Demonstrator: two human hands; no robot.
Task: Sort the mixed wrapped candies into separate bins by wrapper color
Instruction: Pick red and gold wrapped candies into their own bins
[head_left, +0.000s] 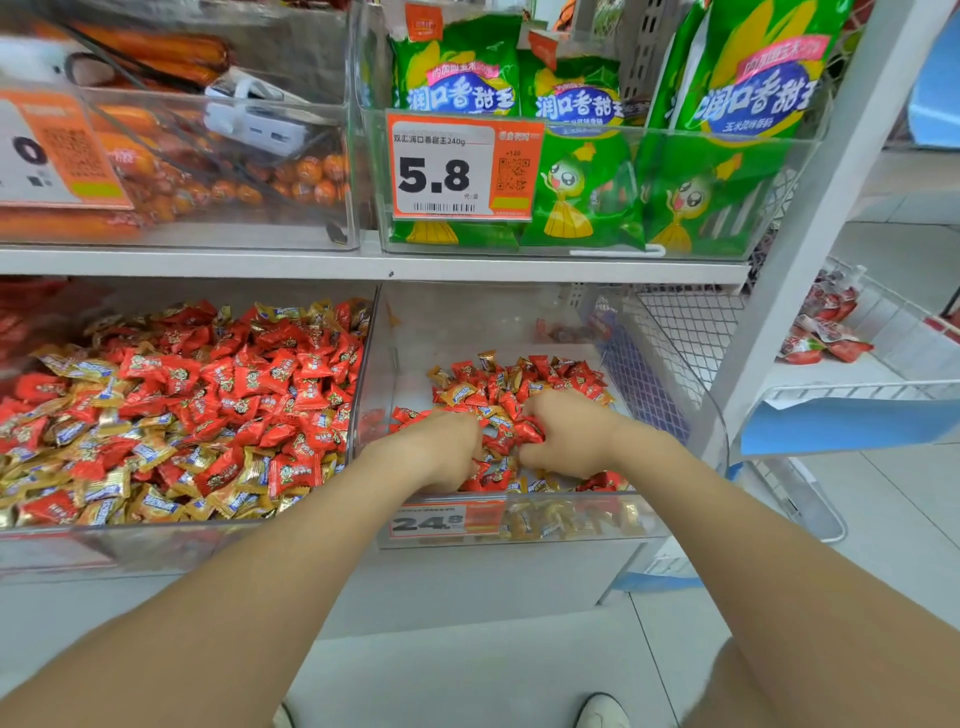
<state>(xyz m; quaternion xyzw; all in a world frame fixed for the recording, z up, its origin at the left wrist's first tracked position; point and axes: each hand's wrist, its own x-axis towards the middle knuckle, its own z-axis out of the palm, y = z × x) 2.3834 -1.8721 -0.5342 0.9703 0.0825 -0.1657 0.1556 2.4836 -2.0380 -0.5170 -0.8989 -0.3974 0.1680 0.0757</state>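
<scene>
Left hand (441, 448), right hand (567, 439): both curled.

Under the shelf board (260, 262) we list the left bin (156, 545), heaped with candies (208, 405); just right of it the right bin (587, 543), holding loose candies (519, 379) with our left hand (441, 447) and right hand (566, 441) among them. On the board: sausage bin (234, 228) left, snack-bag bin (769, 228) right.

"What are you seeing up there?"
"I'm seeing green snack bags (587, 171) standing in a clear tub (727, 244), a 5.8 price tag (452, 171) hanging on it."
"And beside them?"
"Orange sausages (156, 49) are lying leftward; red packets (826, 338) are sitting in a wire basket (883, 387) rightward."
</scene>
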